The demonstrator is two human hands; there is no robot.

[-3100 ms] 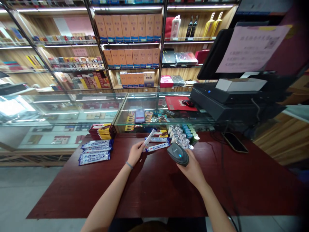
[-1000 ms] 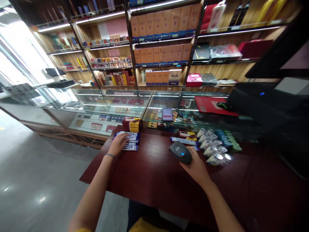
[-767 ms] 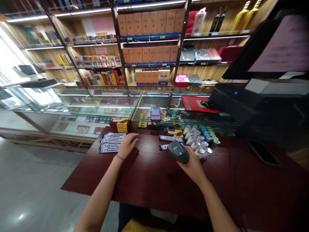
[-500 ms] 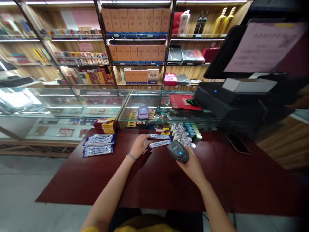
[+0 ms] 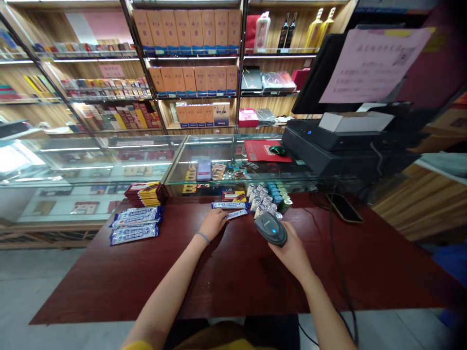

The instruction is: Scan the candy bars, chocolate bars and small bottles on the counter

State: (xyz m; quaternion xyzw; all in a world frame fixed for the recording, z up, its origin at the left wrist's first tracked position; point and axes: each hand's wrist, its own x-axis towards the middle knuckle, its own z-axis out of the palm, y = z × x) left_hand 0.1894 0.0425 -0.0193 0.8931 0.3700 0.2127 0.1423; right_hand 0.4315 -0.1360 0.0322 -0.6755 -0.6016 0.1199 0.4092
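Note:
My right hand is shut around a dark grey handheld barcode scanner, whose blue light is lit. My left hand rests on the counter with its fingertips at the end of a loose blue-and-white wrapped bar. A second such bar lies just beyond it. Farther left lies a pile of the same wrapped bars. Silver tins stand close beyond the scanner. My left hand shows nothing held in it.
The dark red counter runs in front of a glass display case. A stack of red-and-yellow bars stands against the case. A black till, a phone and cables lie right; teal tins adjoin the silver ones.
My left hand has moved right from the pile of bars to the loose bars. The right hand still grips the scanner, and the view has swung slightly.

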